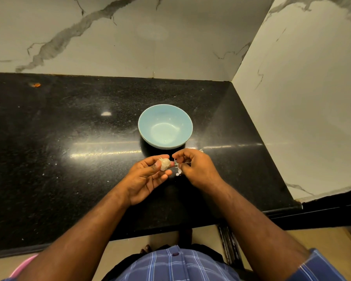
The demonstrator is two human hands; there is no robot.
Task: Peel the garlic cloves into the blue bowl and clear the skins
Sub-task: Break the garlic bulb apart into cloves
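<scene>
Peeling under way, judging by the garlic pinched between thumb and fingertips of the left hand, palm turned up, just in front of the blue bowl on the black worktop. Right hand curled knuckles-up just beside it, fingertips nipping a scrap of papery skin; more pale flakes below, between the two hands. Bowl bare inside, so probably early in the task. Next move likely calls for stripping the rest of the skin without crushing the clove, then dropping it forward into the bowl. Both forearms reaching in from the near edge, wrists close together.
</scene>
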